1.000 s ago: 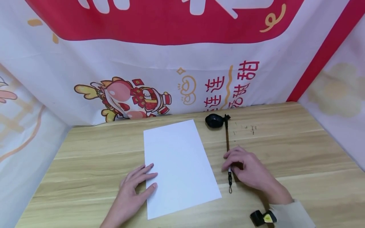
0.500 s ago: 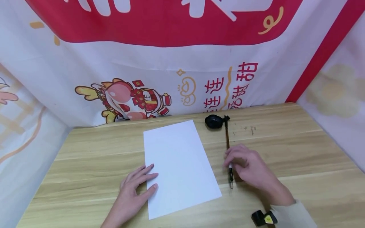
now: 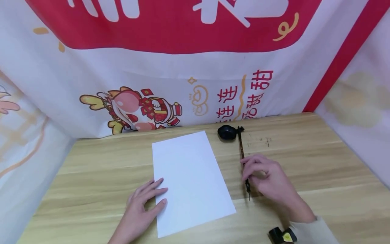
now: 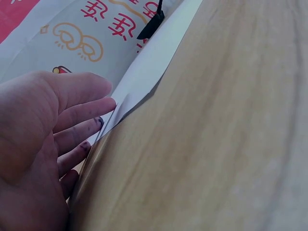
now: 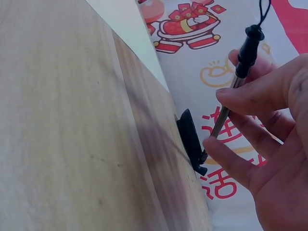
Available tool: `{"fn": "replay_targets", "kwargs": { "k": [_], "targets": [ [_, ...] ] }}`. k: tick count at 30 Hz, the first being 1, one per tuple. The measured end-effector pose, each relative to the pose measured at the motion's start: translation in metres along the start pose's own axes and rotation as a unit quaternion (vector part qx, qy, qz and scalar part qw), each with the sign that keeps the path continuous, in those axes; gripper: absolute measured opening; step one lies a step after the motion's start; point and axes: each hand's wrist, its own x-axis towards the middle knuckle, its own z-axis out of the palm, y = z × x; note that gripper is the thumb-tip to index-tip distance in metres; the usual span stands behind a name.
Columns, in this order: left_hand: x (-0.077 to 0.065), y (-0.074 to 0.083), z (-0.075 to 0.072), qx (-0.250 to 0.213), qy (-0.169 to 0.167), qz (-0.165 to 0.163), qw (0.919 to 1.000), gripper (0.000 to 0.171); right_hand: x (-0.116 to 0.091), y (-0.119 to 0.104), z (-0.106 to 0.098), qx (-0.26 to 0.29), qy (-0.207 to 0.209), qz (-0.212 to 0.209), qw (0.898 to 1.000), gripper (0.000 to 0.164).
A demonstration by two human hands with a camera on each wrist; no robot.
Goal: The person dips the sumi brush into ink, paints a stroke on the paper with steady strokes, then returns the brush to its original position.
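Observation:
A blank white sheet of paper (image 3: 192, 179) lies on the wooden table. My left hand (image 3: 141, 206) rests on its left edge, fingers spread and straight. In the left wrist view dark smudges mark some fingertips (image 4: 85, 145). To the right of the sheet, my right hand (image 3: 271, 179) pinches a writing brush (image 3: 241, 144) near its looped end. That brush slants in the right wrist view, its black cap and cord loop raised above the thumb. Its far end meets a small black ink dish (image 3: 226, 133) at the back, and the bristles are hard to make out there.
Dark ink specks (image 3: 267, 141) mark the wood right of the dish. A printed cloth (image 3: 167, 67) with red and white designs hangs behind the table (image 3: 100, 183). A black device with a yellow label (image 3: 286, 235) sits at the right wrist.
My right hand has lifted the looped end of the brush, and the loop has shifted slightly away from me. The left hand and the paper stay in place.

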Motion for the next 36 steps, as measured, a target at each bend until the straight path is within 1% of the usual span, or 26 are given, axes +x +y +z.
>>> {"fn": "replay_targets", "kwargs": {
  "k": [3, 5, 8, 10, 13, 15, 18, 21, 24, 26, 28, 30, 33, 36],
  "targets": [
    [-0.001, 0.0, 0.0, 0.002, -0.004, -0.008, 1.0, 0.03, 0.0, -0.001, 0.001, 0.005, 0.012, -0.001, 1.0, 0.049],
    [-0.001, -0.001, 0.001, 0.001, -0.008, -0.008, 0.9999, 0.03, 0.0, -0.001, 0.001, 0.014, 0.029, -0.011, 0.999, 0.05],
    [-0.001, -0.002, 0.001, -0.002, -0.015, -0.008, 0.9999, 0.031, 0.0, -0.004, 0.001, 0.026, 0.056, -0.044, 0.997, 0.051],
    [-0.002, -0.003, -0.001, 0.001, -0.012, -0.005, 0.9999, 0.031, 0.0, -0.005, 0.001, 0.026, 0.066, -0.074, 0.995, 0.051],
    [-0.003, -0.003, -0.001, 0.007, -0.004, 0.002, 1.0, 0.031, 0.0, -0.008, 0.001, 0.018, 0.072, -0.108, 0.991, 0.053],
    [-0.002, -0.003, -0.001, 0.01, 0.0, 0.011, 0.9999, 0.031, 0.0, -0.009, 0.001, 0.019, 0.073, -0.121, 0.99, 0.054],
    [-0.001, -0.003, 0.001, 0.006, 0.004, 0.022, 0.9997, 0.032, 0.0, -0.012, -0.002, 0.041, 0.071, -0.127, 0.988, 0.055],
    [0.0, -0.003, 0.002, 0.002, 0.006, 0.022, 0.9997, 0.033, 0.001, -0.015, -0.006, 0.089, 0.054, -0.105, 0.989, 0.05],
    [-0.001, -0.003, 0.003, 0.005, 0.007, 0.022, 0.9997, 0.034, 0.001, -0.019, -0.011, 0.135, 0.048, -0.065, 0.988, 0.043],
    [-0.001, -0.003, 0.003, 0.005, 0.006, 0.021, 0.9997, 0.035, 0.001, -0.02, -0.013, 0.159, 0.054, -0.04, 0.985, 0.037],
    [-0.001, -0.003, 0.003, 0.0, 0.002, 0.019, 0.9998, 0.034, 0.001, -0.022, -0.015, 0.175, 0.068, -0.025, 0.982, 0.03],
    [-0.002, -0.002, 0.003, -0.007, -0.004, 0.012, 0.9999, 0.033, 0.001, -0.023, -0.016, 0.182, 0.082, -0.006, 0.98, 0.027],
    [-0.001, -0.001, 0.003, -0.015, -0.011, 0.005, 0.9998, 0.032, 0.007, -0.025, -0.02, 0.186, 0.1, 0.008, 0.977, 0.026],
    [0.0, -0.001, 0.003, -0.013, -0.01, 0.005, 0.9999, 0.032, 0.02, -0.034, -0.025, 0.162, 0.118, 0.042, 0.979, 0.021]
  ]
}}
